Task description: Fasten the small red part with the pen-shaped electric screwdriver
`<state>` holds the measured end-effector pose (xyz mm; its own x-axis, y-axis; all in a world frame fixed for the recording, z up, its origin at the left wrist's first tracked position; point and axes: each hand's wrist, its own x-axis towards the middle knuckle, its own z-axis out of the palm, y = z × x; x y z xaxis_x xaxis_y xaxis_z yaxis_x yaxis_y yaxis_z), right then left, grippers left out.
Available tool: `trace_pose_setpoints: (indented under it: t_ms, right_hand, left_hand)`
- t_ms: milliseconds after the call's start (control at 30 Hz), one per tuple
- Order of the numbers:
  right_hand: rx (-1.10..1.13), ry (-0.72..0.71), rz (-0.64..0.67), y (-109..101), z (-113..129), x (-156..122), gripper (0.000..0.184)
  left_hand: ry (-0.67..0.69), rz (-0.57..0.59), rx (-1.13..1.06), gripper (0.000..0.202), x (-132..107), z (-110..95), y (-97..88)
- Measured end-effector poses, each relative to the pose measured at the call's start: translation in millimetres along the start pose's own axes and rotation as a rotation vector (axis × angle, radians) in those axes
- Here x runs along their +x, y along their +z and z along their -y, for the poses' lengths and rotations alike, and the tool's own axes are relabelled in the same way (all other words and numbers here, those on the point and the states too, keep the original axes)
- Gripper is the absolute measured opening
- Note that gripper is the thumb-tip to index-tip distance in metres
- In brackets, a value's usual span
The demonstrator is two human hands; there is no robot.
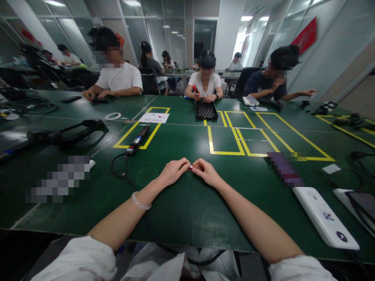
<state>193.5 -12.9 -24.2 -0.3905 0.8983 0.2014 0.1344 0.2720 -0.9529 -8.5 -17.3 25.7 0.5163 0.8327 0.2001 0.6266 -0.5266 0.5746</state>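
Observation:
My left hand [173, 171] and my right hand [208, 172] meet just above the green table [187, 210]. Between their pinched fingertips is a tiny red-and-white piece [191, 167], too small for me to tell its kind. Both hands are closed on it, with the fingers partly covering it. A whitish bangle [140, 202] circles my left wrist. Beyond my left hand lies a pen-shaped electric screwdriver [138, 139] with a black cable. Past that, a white sheet of paper [152, 118] carries a few small red and dark bits.
Yellow tape outlines [227, 153] mark the table. At right lie a white power bank [325, 218] and a blurred purple phone [284, 169]. A black strap-like device [67, 132] lies left. Opposite, a person [205, 84] works over a black tray [206, 118]; others sit alongside.

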Motion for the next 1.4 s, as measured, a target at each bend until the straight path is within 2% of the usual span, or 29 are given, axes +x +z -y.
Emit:
trace_pose_setpoints:
  t_ms: [100,233,333,400,467,533,700,833,967,1133,1267,1400]
  right_hand:
    - [0.002,0.010,-0.016,0.3,-1.2,0.3,0.029]
    - [-0.007,0.009,-0.015,1.2,-0.1,-0.4,0.029]
    - [-0.010,0.012,-0.011,1.4,1.6,-0.8,0.030]
    - [-0.006,0.015,-0.003,1.5,2.3,-0.7,0.031]
    - [-0.009,0.019,0.002,1.5,2.9,-0.7,0.031]
    - [-0.014,0.020,0.002,1.6,3.6,-0.7,0.030]
    - [-0.013,0.014,0.002,1.9,5.4,-1.4,0.027]
    - [-0.029,0.011,0.005,2.0,6.1,-1.7,0.026]
    - [-0.038,0.019,0.010,2.2,6.7,-1.7,0.028]
    - [-0.048,0.021,0.006,2.3,7.8,-1.7,0.028]
    - [-0.051,0.021,0.005,2.6,8.3,-1.4,0.027]
    - [-0.050,0.016,0.011,3.2,7.3,-1.0,0.024]
  left_hand:
    - [-0.026,-0.101,0.052,0.033,3.1,8.8,-11.5]
    - [-0.124,-0.350,0.310,0.038,6.3,40.1,-40.2]
    - [-0.313,-0.511,0.549,0.048,1.3,73.0,-64.6]
    - [-0.475,-0.561,0.662,0.057,-6.0,95.2,-77.4]
    - [-0.620,-0.559,0.724,0.066,-14.5,115.4,-85.8]
    - [-0.725,-0.503,0.742,0.071,-21.7,132.5,-90.3]
    - [-0.852,-0.323,0.734,0.064,-27.8,156.8,-94.0]
    - [-0.850,-0.319,0.736,0.058,-26.3,158.4,-94.5]
    - [-0.782,-0.357,0.759,0.058,-21.4,154.0,-94.4]
    - [-0.794,-0.313,0.746,0.048,-13.8,155.5,-99.7]
    - [-0.802,-0.280,0.717,0.049,-13.6,157.9,-104.1]
    - [-0.793,-0.264,0.715,0.053,-14.7,146.2,-100.1]
